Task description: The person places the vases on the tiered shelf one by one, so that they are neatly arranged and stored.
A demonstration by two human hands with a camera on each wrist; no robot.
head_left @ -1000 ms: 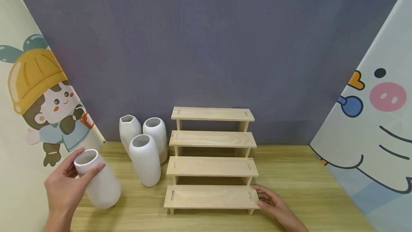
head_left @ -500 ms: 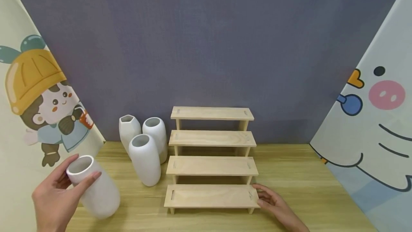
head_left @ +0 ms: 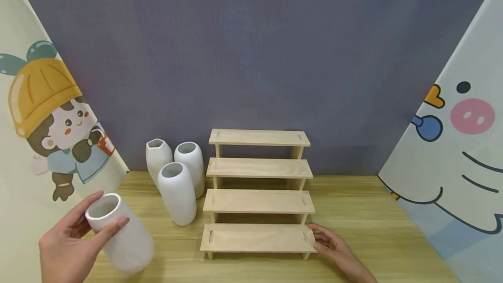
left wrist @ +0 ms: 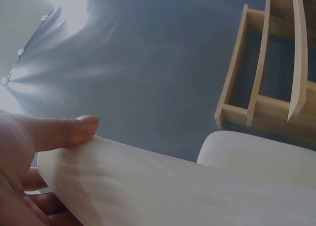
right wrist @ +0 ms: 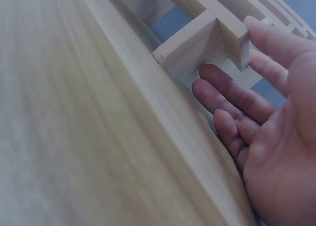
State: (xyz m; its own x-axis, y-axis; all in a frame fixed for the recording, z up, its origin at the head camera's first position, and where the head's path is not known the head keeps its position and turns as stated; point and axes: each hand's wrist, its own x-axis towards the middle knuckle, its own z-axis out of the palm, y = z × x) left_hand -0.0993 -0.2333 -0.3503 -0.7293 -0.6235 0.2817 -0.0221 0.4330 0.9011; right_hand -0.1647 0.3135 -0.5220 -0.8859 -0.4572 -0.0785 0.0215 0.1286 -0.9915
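My left hand [head_left: 70,239] grips a white, smooth-sided vase [head_left: 127,239] by its upper part, thumb on the near side of the rim and fingers round the far side. The vase tilts, with its mouth toward the upper left. In the left wrist view, the thumb lies on the pale vase wall [left wrist: 133,181]. My right hand [head_left: 338,250] rests at the right end of the lowest board of a four-step wooden stand [head_left: 257,238]. The right wrist view shows the fingertips at the board's end [right wrist: 237,43], with the other fingers loosely bent below it.
Three more white vases stand left of the stand: a faceted one [head_left: 157,160], a round-mouthed one behind [head_left: 192,165] and another in front [head_left: 178,200]. A wood-grain table [head_left: 353,208] lies below. A dark backdrop [head_left: 255,56] and cartoon-printed side panels [head_left: 463,165] enclose it.
The left hand has moved slightly left and nearer the front edge with the vase, then the vase shifted a little right. My right hand and the stand have stayed put.
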